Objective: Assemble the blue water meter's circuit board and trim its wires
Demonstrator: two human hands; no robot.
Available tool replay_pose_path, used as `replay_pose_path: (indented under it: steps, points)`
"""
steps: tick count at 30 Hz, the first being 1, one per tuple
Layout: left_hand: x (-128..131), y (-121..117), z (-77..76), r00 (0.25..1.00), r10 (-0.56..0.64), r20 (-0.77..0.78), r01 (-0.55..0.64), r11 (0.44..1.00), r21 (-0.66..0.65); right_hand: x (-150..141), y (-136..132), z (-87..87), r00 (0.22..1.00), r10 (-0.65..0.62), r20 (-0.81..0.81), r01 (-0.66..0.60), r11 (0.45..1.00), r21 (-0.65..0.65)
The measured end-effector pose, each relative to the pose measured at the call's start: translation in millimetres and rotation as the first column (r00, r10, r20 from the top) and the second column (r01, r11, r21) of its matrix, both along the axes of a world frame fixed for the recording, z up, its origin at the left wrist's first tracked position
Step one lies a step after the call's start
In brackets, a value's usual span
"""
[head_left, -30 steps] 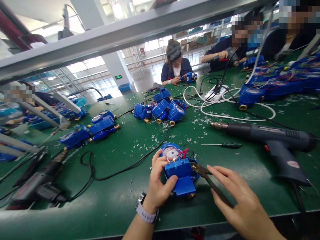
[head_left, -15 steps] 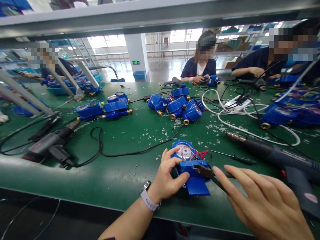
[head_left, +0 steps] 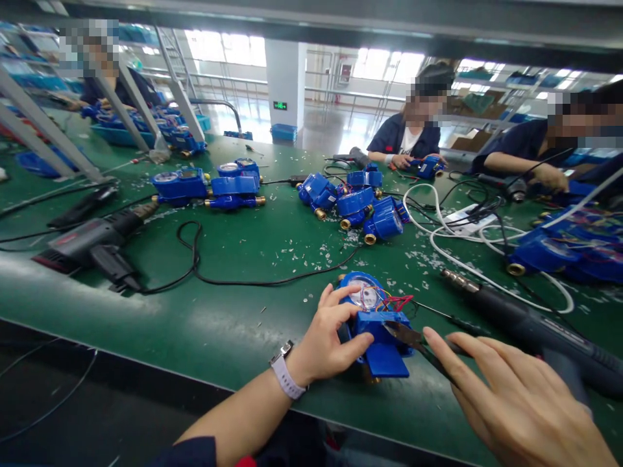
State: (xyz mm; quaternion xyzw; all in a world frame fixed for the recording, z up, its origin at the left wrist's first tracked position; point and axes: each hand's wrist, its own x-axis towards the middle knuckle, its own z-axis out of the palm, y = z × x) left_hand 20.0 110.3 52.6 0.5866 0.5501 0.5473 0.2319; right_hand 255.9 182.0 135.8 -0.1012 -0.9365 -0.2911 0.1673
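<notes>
A blue water meter (head_left: 384,360) with a round dial and loose red, yellow and black wires lies on the green bench in front of me. My left hand (head_left: 328,337) grips its left side, thumb on the front of the blue housing and fingers near the dial. In my right hand (head_left: 516,383) is a pair of cutting pliers (head_left: 409,335), with the metal jaws against the top front edge of the housing. The handles run back under my fingers and are partly hidden. Behind the pliers lies a thin screwdriver (head_left: 455,318), partly covered by my hand.
A heat gun (head_left: 540,331) lies at the right, another heat gun (head_left: 92,240) at the left. Several blue meters (head_left: 357,201) stand further back among clear plastic scraps. A white cable (head_left: 452,253) and black cord (head_left: 253,283) cross the bench (head_left: 233,324). Co-workers sit opposite.
The view has shifted and tilted a little. Both hands stay at the meter, and the pliers' jaws have turned slightly against the housing.
</notes>
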Motion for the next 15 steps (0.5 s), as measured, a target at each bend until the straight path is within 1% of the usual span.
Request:
replay_pose_path:
  steps: [3, 6, 8, 11, 15]
  points:
    - [2, -1, -0.6, 1.000, 0.013, -0.005, -0.013, 1.000, 0.004, 4, -1, -5.1, 1.000, -0.016, -0.018, 0.015, 0.998, -0.062]
    - [4, -1, -1.4, 1.000, 0.018, 0.014, -0.018, 1.000, -0.006, 8, -4, -11.7, 0.995, -0.060, -0.075, 0.049, 0.988, -0.144]
    - [4, 0, -2.2, 0.999, 0.028, 0.035, -0.028, 1.000, -0.012, 10, -5, -15.1, 0.992, -0.074, -0.106, 0.055, 0.983, -0.174]
    - [5, 1, -3.2, 0.998, 0.044, 0.051, -0.044, 0.999, -0.017, 12, -5, -16.9, 0.988, -0.082, -0.127, 0.057, 0.980, -0.190]
    - [5, 2, -2.9, 0.997, 0.044, 0.057, -0.043, 0.999, -0.016, 10, -2, -12.1, 0.988, -0.094, -0.121, 0.071, 0.981, -0.181]
